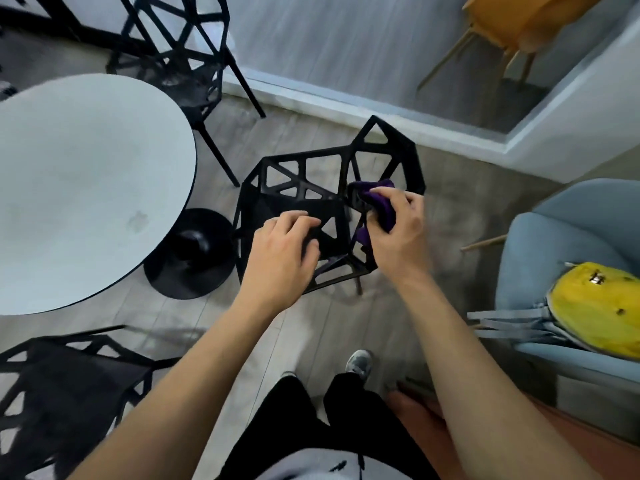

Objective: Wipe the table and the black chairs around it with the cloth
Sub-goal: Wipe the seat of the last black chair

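A yellow bag (595,306) is being carried on the seat of a pale blue armchair (554,230) at the right, its grey straps (509,323) being left hanging over the seat's front edge. A mustard chair (512,22) with pale wooden legs is being shown at the top right, beyond a white ledge (346,105). The grey plank floor (304,327) is being partly covered at the lower right by an orange-red surface (588,441).
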Demonstrator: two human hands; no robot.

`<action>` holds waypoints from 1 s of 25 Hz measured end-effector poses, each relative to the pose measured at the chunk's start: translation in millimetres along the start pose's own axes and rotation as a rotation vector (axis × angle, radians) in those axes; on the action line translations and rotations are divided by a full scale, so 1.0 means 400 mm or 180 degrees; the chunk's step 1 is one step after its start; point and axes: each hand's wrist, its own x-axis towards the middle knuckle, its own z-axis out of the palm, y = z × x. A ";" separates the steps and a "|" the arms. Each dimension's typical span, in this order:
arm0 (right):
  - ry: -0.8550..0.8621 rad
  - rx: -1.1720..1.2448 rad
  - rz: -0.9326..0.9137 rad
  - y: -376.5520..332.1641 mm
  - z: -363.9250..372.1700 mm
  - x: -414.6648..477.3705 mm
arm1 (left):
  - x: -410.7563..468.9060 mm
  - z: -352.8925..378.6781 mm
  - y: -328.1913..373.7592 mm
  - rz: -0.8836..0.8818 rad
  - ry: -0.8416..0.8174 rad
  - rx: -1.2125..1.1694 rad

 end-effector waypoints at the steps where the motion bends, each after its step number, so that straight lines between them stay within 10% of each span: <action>1: 0.0028 -0.0050 -0.0063 0.005 -0.042 0.014 | 0.009 -0.012 0.035 0.0008 0.0052 0.0001; 25: 0.0203 -0.0349 -0.0072 0.120 -0.333 0.594 | 0.586 -0.013 0.339 0.0318 0.0230 -0.0153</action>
